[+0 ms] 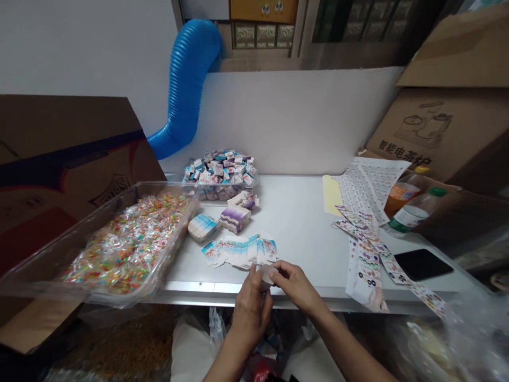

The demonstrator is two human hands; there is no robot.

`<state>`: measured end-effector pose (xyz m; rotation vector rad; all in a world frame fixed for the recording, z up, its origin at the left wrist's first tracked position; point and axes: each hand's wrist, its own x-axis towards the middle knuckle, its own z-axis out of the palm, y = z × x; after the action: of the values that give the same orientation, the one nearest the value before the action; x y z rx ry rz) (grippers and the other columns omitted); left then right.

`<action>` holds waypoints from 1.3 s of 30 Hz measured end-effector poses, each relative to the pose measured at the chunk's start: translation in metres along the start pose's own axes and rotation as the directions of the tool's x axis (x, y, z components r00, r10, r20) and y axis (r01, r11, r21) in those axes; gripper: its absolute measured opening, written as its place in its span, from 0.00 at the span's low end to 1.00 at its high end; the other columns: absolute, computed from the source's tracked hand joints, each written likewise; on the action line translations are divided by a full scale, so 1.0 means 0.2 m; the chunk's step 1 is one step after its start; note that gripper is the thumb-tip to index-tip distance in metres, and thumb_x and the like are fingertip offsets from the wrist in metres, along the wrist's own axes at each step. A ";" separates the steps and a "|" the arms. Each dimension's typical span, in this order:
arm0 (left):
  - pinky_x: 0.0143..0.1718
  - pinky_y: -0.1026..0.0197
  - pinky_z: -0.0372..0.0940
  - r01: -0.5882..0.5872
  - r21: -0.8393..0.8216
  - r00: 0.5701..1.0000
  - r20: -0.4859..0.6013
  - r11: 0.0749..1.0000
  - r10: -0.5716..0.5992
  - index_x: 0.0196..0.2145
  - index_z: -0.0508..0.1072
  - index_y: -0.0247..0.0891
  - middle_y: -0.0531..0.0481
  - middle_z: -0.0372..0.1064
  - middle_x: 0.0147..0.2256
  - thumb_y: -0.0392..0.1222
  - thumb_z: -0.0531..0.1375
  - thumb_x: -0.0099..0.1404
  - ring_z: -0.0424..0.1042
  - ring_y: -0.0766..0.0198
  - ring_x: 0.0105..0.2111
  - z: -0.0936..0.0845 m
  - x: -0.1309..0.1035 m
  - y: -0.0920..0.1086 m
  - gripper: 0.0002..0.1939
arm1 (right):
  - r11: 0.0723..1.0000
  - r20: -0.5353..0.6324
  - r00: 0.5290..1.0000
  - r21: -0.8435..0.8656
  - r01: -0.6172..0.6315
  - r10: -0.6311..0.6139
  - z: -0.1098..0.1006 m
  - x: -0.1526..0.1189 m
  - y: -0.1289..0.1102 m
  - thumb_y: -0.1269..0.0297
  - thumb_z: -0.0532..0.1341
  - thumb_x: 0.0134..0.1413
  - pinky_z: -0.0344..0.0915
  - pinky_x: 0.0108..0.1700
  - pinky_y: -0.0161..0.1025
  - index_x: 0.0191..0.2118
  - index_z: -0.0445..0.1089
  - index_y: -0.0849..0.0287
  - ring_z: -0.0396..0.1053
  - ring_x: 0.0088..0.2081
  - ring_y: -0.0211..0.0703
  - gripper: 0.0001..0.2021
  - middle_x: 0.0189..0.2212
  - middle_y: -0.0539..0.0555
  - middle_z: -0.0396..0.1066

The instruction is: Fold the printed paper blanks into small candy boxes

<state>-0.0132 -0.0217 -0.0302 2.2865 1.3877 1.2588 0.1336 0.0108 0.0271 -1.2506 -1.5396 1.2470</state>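
Observation:
At the table's front edge, my left hand (250,305) is closed around a small white paper box piece (267,275). The fingers of my right hand (296,284) pinch the same piece from the right; its details are partly hidden by the fingers. Just beyond my hands lies a fanned row of flat white and blue printed box blanks (240,251). Behind them sit a blue-edged stack of blanks (202,227) and a purple-edged stack (235,218). A clear container (210,193) heaped with small folded boxes (222,168) stands farther back.
At left, a clear plastic tray (177,254) holds many colourful wrapped pieces (127,244), beside a cardboard box (79,143). A blue hose (186,79) rises behind. Sticker strips (368,260), printed sheets (371,178), a black phone (423,264) and bottles (413,212) lie or stand at right.

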 end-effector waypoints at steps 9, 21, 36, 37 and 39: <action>0.49 0.51 0.66 0.098 -0.123 0.990 -0.086 0.988 -0.109 0.52 0.56 0.37 0.38 0.64 0.50 0.33 0.53 0.61 0.66 0.57 0.50 -0.03 0.06 0.01 0.21 | 0.911 0.046 0.998 0.407 -0.064 0.050 0.05 -0.06 0.04 0.58 0.61 0.52 0.62 0.44 0.39 0.40 0.72 0.59 0.67 0.39 0.43 0.13 0.37 0.54 0.72; 0.49 0.45 0.64 0.057 -0.065 0.998 0.044 0.996 -0.055 0.60 0.44 0.34 0.34 0.60 0.53 0.32 0.51 0.62 0.63 0.52 0.53 -0.04 0.02 0.02 0.30 | 0.950 -0.156 0.957 -0.235 0.206 -0.246 0.16 -0.11 0.03 0.59 0.50 0.61 0.60 0.54 0.51 0.52 0.68 0.54 0.66 0.49 0.49 0.18 0.45 0.58 0.72; 0.54 0.44 0.60 -0.052 -0.046 0.992 0.116 0.998 0.057 0.63 0.36 0.32 0.27 0.45 0.61 0.32 0.49 0.65 0.52 0.50 0.60 -0.05 -0.02 -0.04 0.33 | 0.497 0.149 0.862 -0.764 0.411 -0.484 0.12 -0.15 0.03 0.72 0.50 0.56 0.64 0.44 0.51 0.56 0.62 0.66 0.66 0.41 0.51 0.21 0.44 0.62 0.71; 0.54 0.44 0.60 -0.055 -0.050 0.990 0.130 0.997 0.061 0.63 0.35 0.32 0.28 0.45 0.61 0.32 0.49 0.65 0.53 0.50 0.60 -0.06 -0.01 -0.03 0.33 | 0.460 0.166 0.855 -0.784 0.417 -0.492 0.12 -0.16 0.04 0.73 0.51 0.56 0.64 0.44 0.51 0.56 0.61 0.66 0.66 0.41 0.51 0.21 0.44 0.62 0.71; 0.54 0.44 0.60 -0.058 -0.063 0.984 0.165 0.996 0.068 0.63 0.35 0.33 0.28 0.45 0.61 0.32 0.49 0.65 0.53 0.50 0.60 -0.06 -0.01 -0.03 0.34 | 0.395 0.180 0.845 -0.822 0.410 -0.503 0.12 -0.17 0.05 0.74 0.51 0.55 0.65 0.43 0.51 0.57 0.61 0.67 0.66 0.41 0.52 0.22 0.45 0.64 0.71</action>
<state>-0.0271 -0.0234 -0.0268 2.3525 1.2160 1.0812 0.1198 -0.0266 0.0116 -1.2324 -2.3221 -0.0283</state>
